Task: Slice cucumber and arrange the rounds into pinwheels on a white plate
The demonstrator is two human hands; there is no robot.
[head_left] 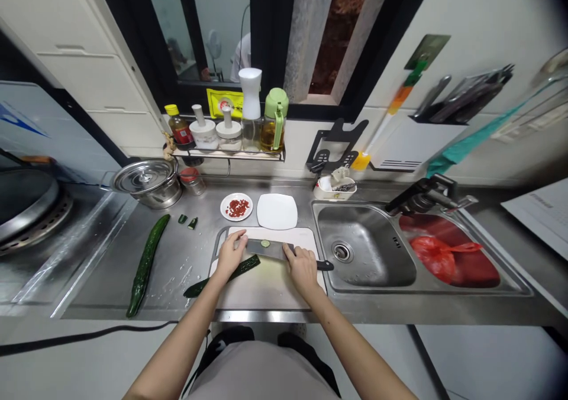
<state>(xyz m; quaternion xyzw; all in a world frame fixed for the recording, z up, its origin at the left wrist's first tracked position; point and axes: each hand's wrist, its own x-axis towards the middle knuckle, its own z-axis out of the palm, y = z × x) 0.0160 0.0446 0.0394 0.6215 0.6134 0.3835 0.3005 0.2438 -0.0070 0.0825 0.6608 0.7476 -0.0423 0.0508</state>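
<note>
- Dark-green, bumpy cut cucumber [245, 267] is lying across the white rectangular cutting board's [266, 293] left edge; likely firm, light, slippery: grip mid-length.
- Right hand [303, 268] is clamping the broad black-handled steel knife [278, 251]; probably stiff, blade-heavy: hold by handle.
- Left hand [231, 253] is sitting at blade tip; pinching, cannot tell.
- Thin pale-green round slice [265, 244] is resting on blade; likely fragile.

Your knife [276, 250] has a broad grey blade and a black handle pointing right, past the edge of the white board [270, 293]; a small pale-green slice [265, 244] sits on the blade's flat. Nearer you, the cut cucumber [245, 267], dark green and glossy, lies slantwise, reaching over the board's left edge.
</note>
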